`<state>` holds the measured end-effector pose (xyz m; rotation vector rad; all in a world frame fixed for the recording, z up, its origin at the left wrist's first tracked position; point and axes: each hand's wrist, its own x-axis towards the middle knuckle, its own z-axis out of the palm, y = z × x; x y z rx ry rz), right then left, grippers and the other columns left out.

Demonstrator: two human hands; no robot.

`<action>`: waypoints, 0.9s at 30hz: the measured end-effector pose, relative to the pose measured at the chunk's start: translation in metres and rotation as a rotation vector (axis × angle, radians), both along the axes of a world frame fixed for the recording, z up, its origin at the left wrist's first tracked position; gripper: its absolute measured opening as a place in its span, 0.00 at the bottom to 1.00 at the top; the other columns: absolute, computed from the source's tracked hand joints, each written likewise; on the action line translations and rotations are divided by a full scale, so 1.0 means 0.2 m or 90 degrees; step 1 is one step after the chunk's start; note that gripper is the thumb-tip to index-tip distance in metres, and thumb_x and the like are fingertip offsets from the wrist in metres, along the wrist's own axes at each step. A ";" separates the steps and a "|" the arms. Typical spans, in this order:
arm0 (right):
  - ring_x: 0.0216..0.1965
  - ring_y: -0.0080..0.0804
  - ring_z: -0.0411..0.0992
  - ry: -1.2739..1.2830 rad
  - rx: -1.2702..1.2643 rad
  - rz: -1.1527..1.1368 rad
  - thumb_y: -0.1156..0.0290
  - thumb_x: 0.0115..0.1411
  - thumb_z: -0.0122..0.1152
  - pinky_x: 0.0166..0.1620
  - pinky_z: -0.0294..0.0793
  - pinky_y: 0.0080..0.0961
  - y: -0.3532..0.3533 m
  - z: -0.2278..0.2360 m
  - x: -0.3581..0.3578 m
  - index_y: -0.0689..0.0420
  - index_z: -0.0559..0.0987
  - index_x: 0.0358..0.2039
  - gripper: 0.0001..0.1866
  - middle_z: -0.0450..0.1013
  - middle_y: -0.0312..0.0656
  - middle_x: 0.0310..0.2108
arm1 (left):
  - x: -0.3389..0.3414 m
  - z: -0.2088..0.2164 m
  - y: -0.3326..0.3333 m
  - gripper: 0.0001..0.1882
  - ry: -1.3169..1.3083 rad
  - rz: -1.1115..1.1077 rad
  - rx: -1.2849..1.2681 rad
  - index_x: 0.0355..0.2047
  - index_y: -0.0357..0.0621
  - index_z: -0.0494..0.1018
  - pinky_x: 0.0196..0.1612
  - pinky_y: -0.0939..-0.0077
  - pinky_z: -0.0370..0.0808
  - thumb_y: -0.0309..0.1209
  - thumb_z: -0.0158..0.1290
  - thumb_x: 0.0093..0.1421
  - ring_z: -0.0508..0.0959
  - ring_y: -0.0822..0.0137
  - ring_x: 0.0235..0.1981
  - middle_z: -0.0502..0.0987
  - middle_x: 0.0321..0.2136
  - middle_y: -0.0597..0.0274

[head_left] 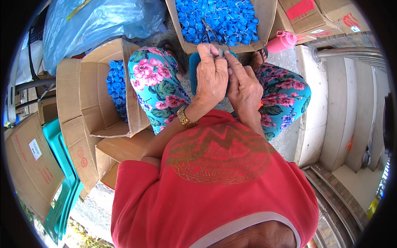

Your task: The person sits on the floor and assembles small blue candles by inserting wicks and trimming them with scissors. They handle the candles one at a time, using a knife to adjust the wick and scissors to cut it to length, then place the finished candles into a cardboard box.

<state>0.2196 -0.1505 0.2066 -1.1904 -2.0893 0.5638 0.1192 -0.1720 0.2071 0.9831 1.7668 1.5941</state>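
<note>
My left hand [211, 76] and my right hand [245, 84] meet in front of me, between my knees. Both are closed, with thumbs and fingertips pinched together around something small and greyish, mostly hidden by the fingers. Beneath them is a blue container [193, 68], largely covered by my left hand. Just beyond my fingers stands a cardboard box [264, 18] full of small blue plastic pieces [225, 20] with pale string-like loops. A pair of scissors [207, 27] lies on those pieces, its dark handles toward my hands.
Left of my knee, an open carton [97, 99] holds more blue pieces [117, 89]. A blue plastic bag [103, 25] lies behind it. At right are a pink bottle [282, 41], stacked cartons [314, 18] and pale steps [316, 107]. A green plastic chair [68, 165] stands far left.
</note>
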 end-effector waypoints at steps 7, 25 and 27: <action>0.23 0.44 0.72 0.005 -0.052 0.024 0.70 0.58 0.54 0.26 0.71 0.37 0.00 -0.10 0.00 0.40 0.75 0.50 0.18 0.71 0.45 0.24 | -0.13 0.03 -0.07 0.05 -0.335 0.006 -0.100 0.36 0.48 0.60 0.29 0.76 0.74 0.28 0.41 0.59 0.65 0.75 0.19 0.66 0.25 0.62; 0.17 0.14 0.57 0.427 -0.520 0.066 0.62 0.66 0.43 0.19 0.54 0.14 0.01 0.01 0.16 0.60 0.73 0.47 0.18 0.62 0.29 0.18 | -0.24 0.07 -0.10 0.20 -0.525 -0.340 -0.075 0.50 0.39 0.65 0.49 0.67 0.71 0.37 0.46 0.61 0.71 0.70 0.30 0.73 0.36 0.54; 0.17 0.14 0.57 0.431 -0.510 0.094 0.62 0.66 0.43 0.19 0.54 0.14 0.01 0.04 0.18 0.59 0.73 0.47 0.17 0.62 0.29 0.18 | -0.26 0.05 -0.08 0.20 -0.649 -0.380 -0.023 0.49 0.38 0.65 0.54 0.59 0.68 0.37 0.47 0.60 0.72 0.69 0.30 0.72 0.43 0.50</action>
